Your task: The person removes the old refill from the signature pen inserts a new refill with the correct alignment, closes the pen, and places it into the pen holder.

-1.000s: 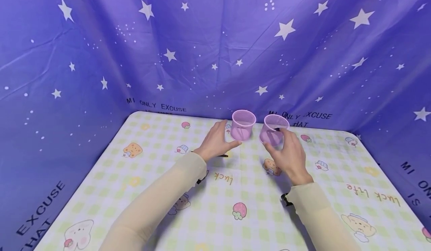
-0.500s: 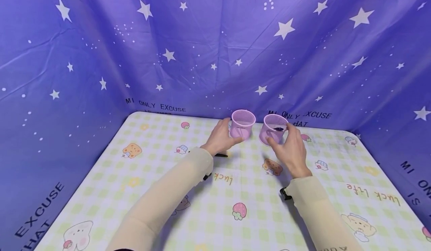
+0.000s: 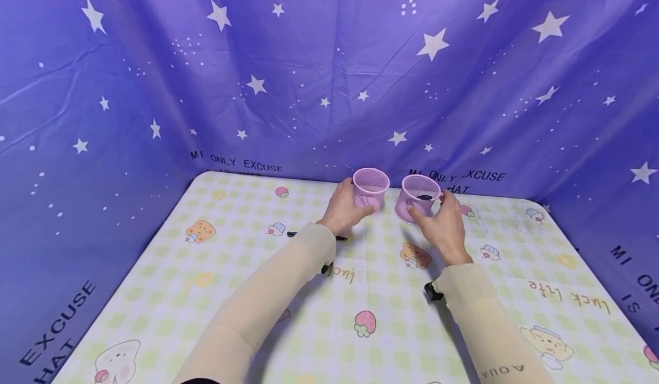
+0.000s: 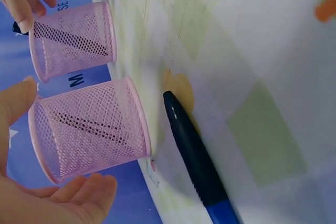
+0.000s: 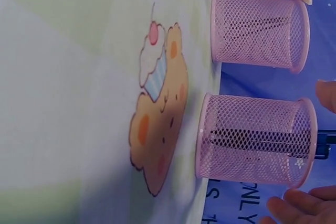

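Observation:
Two pink mesh pen holders stand upright side by side at the table's back edge. My left hand [image 3: 344, 206] is spread around the left pen holder [image 3: 372, 190], thumb in front and fingers at its left side. In the left wrist view the thumb [image 4: 18, 98] and fingers lie close to its mesh; contact is unclear. My right hand [image 3: 444, 226] surrounds the right pen holder [image 5: 257, 140]. The right wrist view shows gaps between its fingers [image 5: 302, 203] and the mesh. A dark pen [image 5: 323, 142] stands in that holder, its clip end above the rim.
Beneath my left wrist lies a black and blue pen [image 4: 194, 156] on the checked tablecloth [image 3: 391, 349]. Behind the table's back edge hangs a purple star-printed curtain [image 3: 309, 58].
My left hand has moved right, closer around the left pen holder. My right hand has drawn back from the dark pen's top to the right holder's side. Both holders stay in place.

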`<control>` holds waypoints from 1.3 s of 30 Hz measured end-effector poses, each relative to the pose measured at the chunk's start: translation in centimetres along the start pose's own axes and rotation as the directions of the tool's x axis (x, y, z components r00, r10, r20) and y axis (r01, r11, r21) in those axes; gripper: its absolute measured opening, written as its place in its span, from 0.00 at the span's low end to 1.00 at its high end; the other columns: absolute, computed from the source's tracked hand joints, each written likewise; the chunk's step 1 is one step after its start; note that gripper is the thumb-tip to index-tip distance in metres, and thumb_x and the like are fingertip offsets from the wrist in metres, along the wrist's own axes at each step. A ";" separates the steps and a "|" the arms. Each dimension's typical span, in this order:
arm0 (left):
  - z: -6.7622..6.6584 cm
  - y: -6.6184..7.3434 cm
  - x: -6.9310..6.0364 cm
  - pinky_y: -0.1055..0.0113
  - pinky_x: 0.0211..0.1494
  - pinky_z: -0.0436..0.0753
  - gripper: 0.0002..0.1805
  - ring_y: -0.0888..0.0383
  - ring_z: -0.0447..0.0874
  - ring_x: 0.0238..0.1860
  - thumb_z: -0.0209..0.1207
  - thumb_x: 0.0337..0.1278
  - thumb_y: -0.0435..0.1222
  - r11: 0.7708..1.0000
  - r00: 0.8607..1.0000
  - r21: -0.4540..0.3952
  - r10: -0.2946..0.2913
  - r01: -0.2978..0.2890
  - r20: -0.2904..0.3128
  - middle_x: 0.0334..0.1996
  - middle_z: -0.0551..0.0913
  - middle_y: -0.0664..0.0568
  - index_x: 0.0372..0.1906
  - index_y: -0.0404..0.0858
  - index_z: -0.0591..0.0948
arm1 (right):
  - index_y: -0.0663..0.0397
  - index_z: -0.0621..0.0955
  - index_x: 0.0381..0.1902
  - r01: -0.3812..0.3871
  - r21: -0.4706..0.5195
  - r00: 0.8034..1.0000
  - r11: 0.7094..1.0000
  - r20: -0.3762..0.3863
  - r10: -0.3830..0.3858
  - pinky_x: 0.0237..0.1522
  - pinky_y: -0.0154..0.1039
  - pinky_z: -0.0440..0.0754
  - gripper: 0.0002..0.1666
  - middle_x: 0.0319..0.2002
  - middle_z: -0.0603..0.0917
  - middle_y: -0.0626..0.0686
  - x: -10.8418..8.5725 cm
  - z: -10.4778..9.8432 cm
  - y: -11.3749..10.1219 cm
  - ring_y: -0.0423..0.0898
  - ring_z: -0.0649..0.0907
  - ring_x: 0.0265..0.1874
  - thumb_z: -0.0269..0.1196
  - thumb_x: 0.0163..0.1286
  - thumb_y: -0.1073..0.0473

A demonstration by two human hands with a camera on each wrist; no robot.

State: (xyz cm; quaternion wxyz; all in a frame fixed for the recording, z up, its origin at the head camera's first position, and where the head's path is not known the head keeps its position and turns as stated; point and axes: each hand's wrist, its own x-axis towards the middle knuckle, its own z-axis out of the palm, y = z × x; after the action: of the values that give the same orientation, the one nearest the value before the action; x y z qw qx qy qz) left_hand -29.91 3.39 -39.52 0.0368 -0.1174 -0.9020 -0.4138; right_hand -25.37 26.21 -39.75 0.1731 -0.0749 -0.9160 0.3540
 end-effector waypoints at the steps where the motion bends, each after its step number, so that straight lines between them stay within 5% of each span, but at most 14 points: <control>1: 0.1 0.0 0.2 0.60 0.64 0.70 0.48 0.50 0.71 0.59 0.71 0.45 0.48 1.000 1.000 -0.003 -0.012 0.012 -0.007 0.59 0.70 0.42 0.67 0.31 0.60 | 0.65 0.55 0.70 -0.010 0.010 1.000 1.000 0.006 0.010 0.61 0.60 0.64 0.58 0.64 0.65 0.68 0.1 0.1 0.0 0.65 0.68 0.61 0.67 0.55 0.36; 11: 1.4 -0.2 1.2 0.61 0.64 0.70 0.45 0.49 0.72 0.57 0.71 0.44 0.47 0.996 0.996 -0.031 -0.081 0.080 -0.039 0.56 0.71 0.41 0.64 0.30 0.64 | 0.63 0.54 0.71 -0.139 0.151 0.989 0.979 0.067 0.131 0.63 0.54 0.66 0.58 0.63 0.66 0.67 1.0 1.0 1.0 0.61 0.68 0.61 0.68 0.56 0.39; 22: 2.0 -0.2 2.0 0.60 0.64 0.70 0.45 0.49 0.72 0.57 0.75 0.38 0.41 0.972 0.982 -0.164 -0.179 0.167 -0.061 0.55 0.72 0.41 0.62 0.32 0.65 | 0.63 0.56 0.69 -0.158 0.222 0.986 0.962 0.084 0.143 0.62 0.51 0.69 0.54 0.62 0.68 0.65 1.9 2.1 1.8 0.59 0.70 0.61 0.70 0.56 0.43; 39: 3.1 0.1 3.0 0.64 0.64 0.68 0.46 0.51 0.71 0.57 0.76 0.32 0.33 0.935 0.968 -0.305 -0.222 0.179 -0.114 0.55 0.73 0.44 0.63 0.34 0.66 | 0.55 0.54 0.70 -0.231 0.360 0.973 0.904 0.078 0.218 0.68 0.43 0.61 0.55 0.66 0.66 0.59 3.0 3.4 1.8 0.52 0.67 0.65 0.73 0.53 0.52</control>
State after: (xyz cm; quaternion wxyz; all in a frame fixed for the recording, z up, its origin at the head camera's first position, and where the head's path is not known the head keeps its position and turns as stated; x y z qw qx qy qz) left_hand -32.76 6.31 -41.00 0.0428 0.0021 -0.8330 -0.5515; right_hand -29.42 26.20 -42.51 0.1257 -0.1397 -0.8219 0.5377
